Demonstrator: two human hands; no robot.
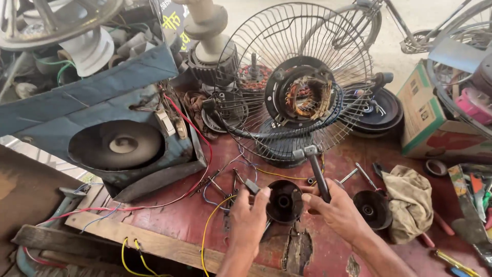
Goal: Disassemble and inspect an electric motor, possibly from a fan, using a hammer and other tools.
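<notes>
My left hand point(249, 218) grips the left rim of a round black motor cover point(284, 201) and holds it over the red workbench. My right hand point(335, 210) is wrapped around the dark handle of a small hammer point(316, 172), whose grey head points up toward the fan. Just behind both hands stands a table fan point(302, 97) with its wire rear guard on and the copper windings of its motor bared. A second black round cover point(372, 208) lies right of my right hand.
A blue speaker box point(120, 136) fills the left side. Loose red, yellow and blue wires, screwdrivers point(365, 174) and a crumpled beige rag point(408, 200) lie on the bench point(184, 220). A cardboard box point(435, 123) and hand tools point(474, 200) sit at right; motors stand behind.
</notes>
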